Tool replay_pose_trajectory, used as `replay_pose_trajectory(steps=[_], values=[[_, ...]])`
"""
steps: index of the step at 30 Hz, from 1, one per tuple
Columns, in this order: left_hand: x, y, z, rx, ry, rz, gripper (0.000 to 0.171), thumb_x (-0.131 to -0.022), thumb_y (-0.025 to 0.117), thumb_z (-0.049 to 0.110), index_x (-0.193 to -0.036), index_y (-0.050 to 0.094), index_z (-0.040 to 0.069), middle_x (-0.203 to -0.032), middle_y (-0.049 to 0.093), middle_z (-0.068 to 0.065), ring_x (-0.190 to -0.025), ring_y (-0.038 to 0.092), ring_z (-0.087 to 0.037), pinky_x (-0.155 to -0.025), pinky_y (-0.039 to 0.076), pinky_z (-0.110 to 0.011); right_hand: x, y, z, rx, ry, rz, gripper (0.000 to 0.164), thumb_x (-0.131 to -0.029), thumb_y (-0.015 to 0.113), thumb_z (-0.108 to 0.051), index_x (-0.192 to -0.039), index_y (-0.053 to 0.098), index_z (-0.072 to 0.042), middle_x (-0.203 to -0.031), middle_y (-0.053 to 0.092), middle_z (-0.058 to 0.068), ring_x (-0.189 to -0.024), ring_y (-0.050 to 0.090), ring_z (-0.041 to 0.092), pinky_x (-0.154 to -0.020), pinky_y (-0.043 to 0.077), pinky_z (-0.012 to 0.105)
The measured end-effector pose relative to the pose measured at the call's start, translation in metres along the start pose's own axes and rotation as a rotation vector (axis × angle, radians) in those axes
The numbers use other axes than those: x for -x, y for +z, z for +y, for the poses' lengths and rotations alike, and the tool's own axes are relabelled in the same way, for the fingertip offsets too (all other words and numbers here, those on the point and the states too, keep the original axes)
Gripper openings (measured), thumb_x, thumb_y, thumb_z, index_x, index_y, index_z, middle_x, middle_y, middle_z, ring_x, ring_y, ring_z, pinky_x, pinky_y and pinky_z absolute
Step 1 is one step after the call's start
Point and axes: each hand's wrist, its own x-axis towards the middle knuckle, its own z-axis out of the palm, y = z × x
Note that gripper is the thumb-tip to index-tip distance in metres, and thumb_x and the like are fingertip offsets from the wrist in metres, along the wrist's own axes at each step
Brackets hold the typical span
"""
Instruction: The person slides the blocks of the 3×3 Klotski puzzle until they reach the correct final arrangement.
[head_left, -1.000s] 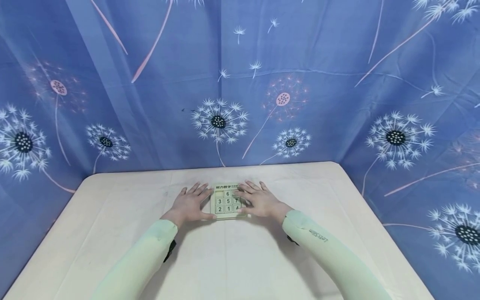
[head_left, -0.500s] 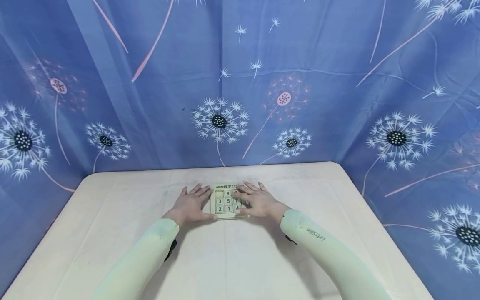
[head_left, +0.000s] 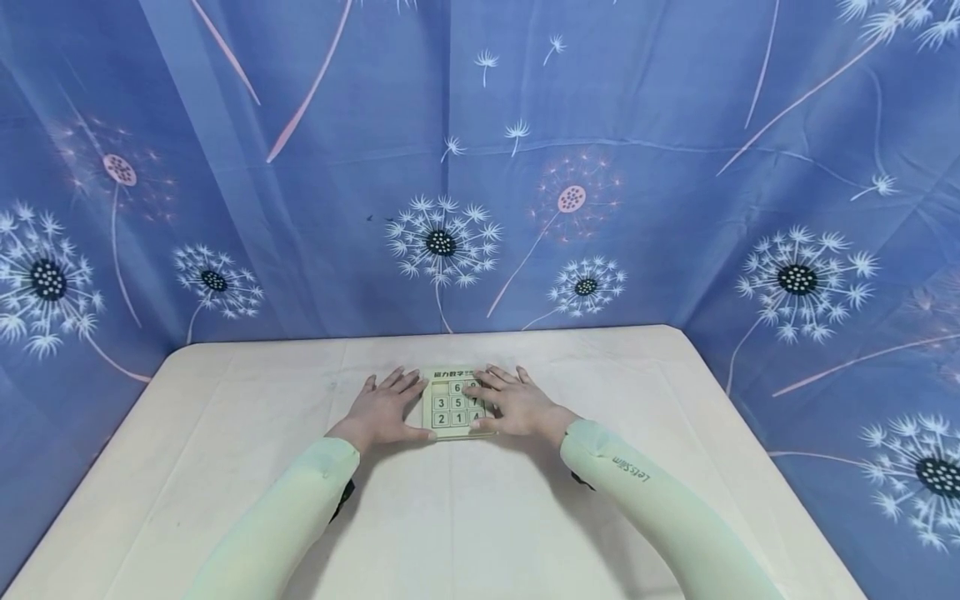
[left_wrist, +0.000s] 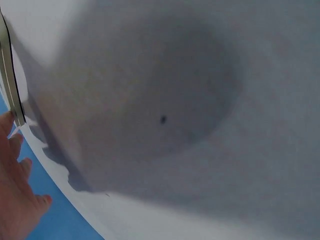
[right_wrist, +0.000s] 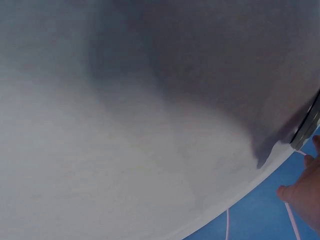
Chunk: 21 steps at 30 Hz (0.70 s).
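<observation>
A pale green number sliding puzzle [head_left: 450, 433] lies flat on the table between both hands. Its tiles 6, 3, 5, 7, 2, 1 and 4 show, and the top-left slot has no tile. My left hand [head_left: 381, 412] lies along the puzzle's left side with fingers spread, thumb at the near left corner. Over the right side reaches my right hand [head_left: 521, 408], its fingers extended across the right column and partly covering the tiles there. In the left wrist view, a fingertip meets the puzzle's edge [left_wrist: 11, 75]. The right wrist view catches the puzzle's dark side [right_wrist: 307, 125].
The puzzle sits toward the back of a table with a cream cover [head_left: 450, 517]. Behind and on both sides hangs a blue dandelion-print curtain [head_left: 337, 275]. Pale green sleeves cover both forearms.
My right hand has shifted very slightly left over the puzzle, and its forearm has turned a little. My left hand stays in place; the numbers show the same arrangement.
</observation>
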Motion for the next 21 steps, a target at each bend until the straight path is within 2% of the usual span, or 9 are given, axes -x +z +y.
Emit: replay_pose_trajectory(steps=[21], values=[[-0.0003,0.0047,-0.0027,0.000,-0.025,0.004,0.101,-0.082,0.065,0.076,-0.161,0.035,0.020,-0.169,0.030,-0.014,-0.159,0.021,-0.041,-0.126,0.018,-0.070,-0.0011,-0.0015,-0.0002,-0.014,-0.008,0.005,0.068,-0.098,0.048,-0.068,-0.158,0.038,-0.037,-0.173,0.022,0.001,-0.162,0.016,0.030,-0.129,0.010,0.068]])
